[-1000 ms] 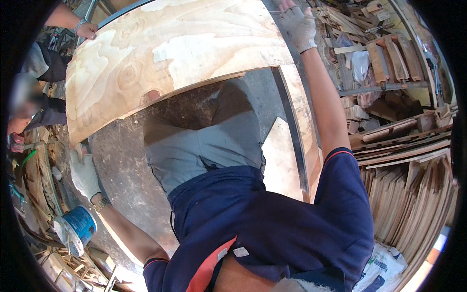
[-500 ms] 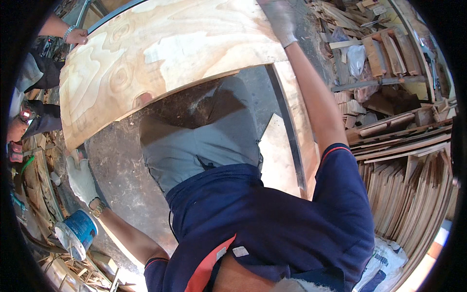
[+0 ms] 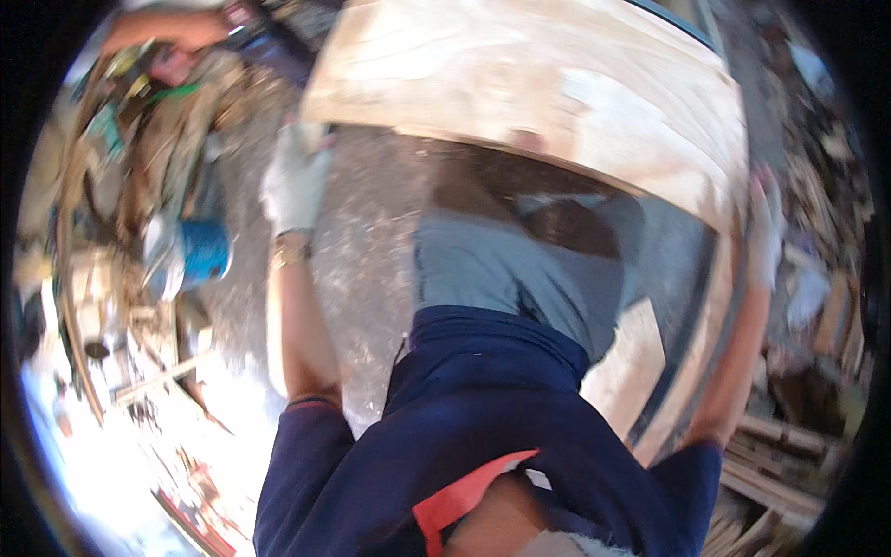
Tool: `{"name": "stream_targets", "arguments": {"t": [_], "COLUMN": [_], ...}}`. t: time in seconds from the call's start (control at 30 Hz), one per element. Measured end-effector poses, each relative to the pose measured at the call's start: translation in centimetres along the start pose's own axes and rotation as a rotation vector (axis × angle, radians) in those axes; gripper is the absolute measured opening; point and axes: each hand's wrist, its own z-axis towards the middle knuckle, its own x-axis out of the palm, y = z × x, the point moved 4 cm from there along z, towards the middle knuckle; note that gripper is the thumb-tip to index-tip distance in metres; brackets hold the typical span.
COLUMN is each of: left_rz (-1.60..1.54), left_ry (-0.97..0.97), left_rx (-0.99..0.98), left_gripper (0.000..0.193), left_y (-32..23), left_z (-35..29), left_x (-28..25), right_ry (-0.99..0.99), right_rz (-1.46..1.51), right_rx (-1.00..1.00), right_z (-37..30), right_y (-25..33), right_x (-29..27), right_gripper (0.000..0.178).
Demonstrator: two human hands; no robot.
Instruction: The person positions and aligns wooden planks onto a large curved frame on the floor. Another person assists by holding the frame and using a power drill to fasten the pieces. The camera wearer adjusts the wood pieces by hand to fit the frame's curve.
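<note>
Plywood sheet (image 3: 520, 79), pale and broadly grained, fills the upper middle of the view; its near edge crosses in front of the person's legs, grey trousers (image 3: 492, 265) below it. Left hand (image 3: 297, 181), in a whitish knit glove, fingers directed up at the sheet's near left corner, thumb off to the side; blur hides the fingertips, so cannot tell whether they pinch the corner or merely touch it. Gold-toned watch (image 3: 290, 249) on that wrist. Right hand (image 3: 766, 232), gloved alike, seen nearly edge-on alongside the sheet's right edge, near its near right corner; fingers point up, smeared, grip cannot be told. A pale wooden strip (image 3: 661, 429) runs down from that near right corner, a dark bar just inside it. Lighter board piece (image 3: 629, 357) lies between bar and trousers. Blue bucket (image 3: 206, 251) on the stained floor (image 3: 367, 200), below and left of the left hand. Another person's forearm (image 3: 162, 30) beyond the sheet's left edge, blurred. Wood scraps (image 3: 831, 306) heaped past the right hand.
</note>
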Motion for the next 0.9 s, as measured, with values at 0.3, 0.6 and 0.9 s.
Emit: {"name": "stream_targets", "arguments": {"t": [0.3, 0.6, 0.9], "left_rz": [0.144, -0.008, 0.003], "left_ry": [0.121, 0.049, 0.347], "left_rx": [-0.121, -0.049, 0.012], "left_gripper": [0.056, 0.056, 0.098], "left_y": [-1.3, -0.1, 3.5], "left_z": [0.9, 0.7, 3.9], "left_x": [-0.6, -0.7, 1.4], "right_ry": [0.117, 0.111, 0.119], "right_rz": [-0.561, -0.333, -0.655], "right_rx": [0.107, 0.210, 0.332], "right_z": [-5.6, -8.4, -7.7], "right_y": [-0.4, -1.3, 0.6], "right_x": [-0.1, 0.3, -0.2], "right_gripper": [0.086, 0.083, 0.071]}}
